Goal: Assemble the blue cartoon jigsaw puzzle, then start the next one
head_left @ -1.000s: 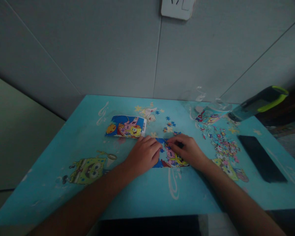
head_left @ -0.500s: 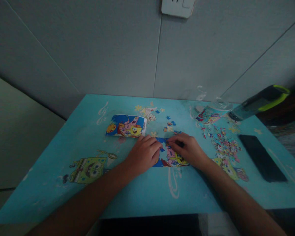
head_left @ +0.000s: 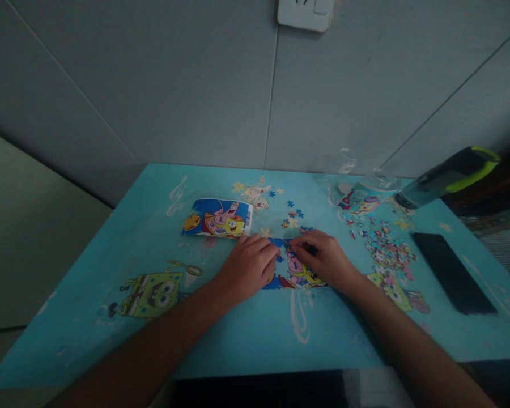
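A partly joined jigsaw puzzle [head_left: 300, 276] lies flat on the table, showing a yellow and a pink cartoon figure on blue. Over its left part rests my left hand [head_left: 253, 263], fingers bent and held together, pressing on the puzzle and hiding some of it. From the right, my right hand [head_left: 323, 255] pinches at the puzzle's upper edge; the piece at its fingertips is mostly covered. A picture sheet [head_left: 219, 217] with a similar scene sits just beyond my left hand. Several loose blue puzzle pieces [head_left: 296, 213] are scattered behind my right hand.
A heap of mixed puzzle pieces [head_left: 389, 249] spreads to the right, beside a dark flat phone-like slab [head_left: 453, 272]. Behind it are a clear plastic container [head_left: 369, 195] and a dark bottle with a green strap [head_left: 442, 178]. The patterned table [head_left: 238, 345] meets a grey wall.
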Demonstrator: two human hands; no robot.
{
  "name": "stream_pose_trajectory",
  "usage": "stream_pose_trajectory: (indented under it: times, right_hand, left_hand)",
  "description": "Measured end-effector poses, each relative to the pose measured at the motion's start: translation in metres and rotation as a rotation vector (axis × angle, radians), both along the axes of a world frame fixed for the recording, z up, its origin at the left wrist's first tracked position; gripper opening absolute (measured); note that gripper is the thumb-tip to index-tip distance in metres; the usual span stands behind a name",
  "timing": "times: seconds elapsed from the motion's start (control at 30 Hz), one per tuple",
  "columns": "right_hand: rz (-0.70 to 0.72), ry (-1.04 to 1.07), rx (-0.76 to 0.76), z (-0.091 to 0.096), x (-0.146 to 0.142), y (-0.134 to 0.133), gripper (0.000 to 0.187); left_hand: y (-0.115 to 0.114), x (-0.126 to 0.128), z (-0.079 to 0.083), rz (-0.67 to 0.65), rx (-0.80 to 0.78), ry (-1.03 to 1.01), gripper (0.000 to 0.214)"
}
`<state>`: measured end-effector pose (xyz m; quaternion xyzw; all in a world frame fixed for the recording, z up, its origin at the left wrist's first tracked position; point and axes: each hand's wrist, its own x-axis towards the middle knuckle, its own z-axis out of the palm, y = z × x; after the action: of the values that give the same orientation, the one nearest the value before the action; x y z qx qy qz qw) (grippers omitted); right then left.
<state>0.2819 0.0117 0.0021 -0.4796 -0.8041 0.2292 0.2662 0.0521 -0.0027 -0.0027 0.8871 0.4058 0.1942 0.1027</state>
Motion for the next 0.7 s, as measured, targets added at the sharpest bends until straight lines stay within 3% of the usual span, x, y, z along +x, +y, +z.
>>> stream_pose_trajectory:
  times: [0.53,0.6,0.7]
  right_hand:
    - [0.016,0.018,0.008,0.001,0.000,-0.001,0.014]
    - [-0.054,0.053,0.008,0.004,0.005,0.000,0.014]
    - [-0.279,0.090,0.007,0.007,0.020,0.006,0.022]
  left_hand:
    - [0.000,-0.001,0.001,-0.014,-0.005,0.004,0.015]
    - [0.001,-0.001,0.000,-0.017,-0.007,0.002,0.015]
    - [0.001,-0.001,0.000,-0.016,-0.010,-0.007,0.016]
